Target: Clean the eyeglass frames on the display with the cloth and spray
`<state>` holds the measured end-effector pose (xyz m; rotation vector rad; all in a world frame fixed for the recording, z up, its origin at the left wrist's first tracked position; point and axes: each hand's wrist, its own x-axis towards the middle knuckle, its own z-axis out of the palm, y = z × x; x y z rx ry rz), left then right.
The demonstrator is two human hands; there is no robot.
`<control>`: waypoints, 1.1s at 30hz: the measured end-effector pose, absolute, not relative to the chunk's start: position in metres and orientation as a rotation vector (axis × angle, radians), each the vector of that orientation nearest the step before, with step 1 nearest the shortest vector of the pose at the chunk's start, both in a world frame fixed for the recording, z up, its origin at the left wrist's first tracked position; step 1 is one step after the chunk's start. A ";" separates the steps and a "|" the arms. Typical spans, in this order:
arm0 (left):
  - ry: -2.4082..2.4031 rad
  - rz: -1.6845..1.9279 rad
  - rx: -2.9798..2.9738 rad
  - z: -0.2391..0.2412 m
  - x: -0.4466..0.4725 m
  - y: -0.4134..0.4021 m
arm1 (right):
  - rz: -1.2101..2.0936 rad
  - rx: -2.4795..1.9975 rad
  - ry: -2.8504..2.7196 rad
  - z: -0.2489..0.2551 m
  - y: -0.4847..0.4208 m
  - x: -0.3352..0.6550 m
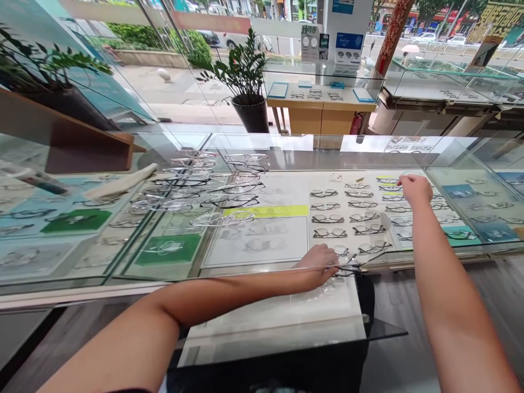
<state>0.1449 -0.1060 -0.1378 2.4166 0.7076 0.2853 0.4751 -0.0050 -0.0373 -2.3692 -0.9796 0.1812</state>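
Observation:
My left hand (319, 268) is closed on a pair of dark-rimmed eyeglasses (347, 271) at the front edge of the glass display case (262, 262). Other lenses show around its fingers, partly hidden. Farther out, my right hand (416, 190) reaches down over the case with its fingers pinched at the end of a pair of eyeglasses (388, 180) in the back row. Columns of eyeglasses, such as a dark pair (328, 218) and another pair (365, 216), lie on the white panel between my hands.
Many eyeglasses (233, 201) are spread on the glass top at left, beside a pale cloth (123, 183). A drawer-like white panel (278, 327) juts out below my left arm. Behind the case stand a potted plant (250, 112) and a second display counter (323, 106).

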 end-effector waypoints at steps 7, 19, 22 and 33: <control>1.041 0.534 2.467 -0.157 0.152 -0.016 | 0.192 -2.379 -1.009 -0.037 -0.008 0.470; 1.553 0.739 2.334 -0.173 0.182 0.116 | 0.214 -2.413 -0.936 -0.035 -0.014 0.467; 1.590 0.750 2.308 -0.180 0.193 0.131 | 0.202 -2.434 -0.933 -0.034 -0.015 0.468; 1.530 0.666 2.311 -0.204 0.209 0.150 | 0.194 -2.436 -0.934 -0.030 -0.018 0.466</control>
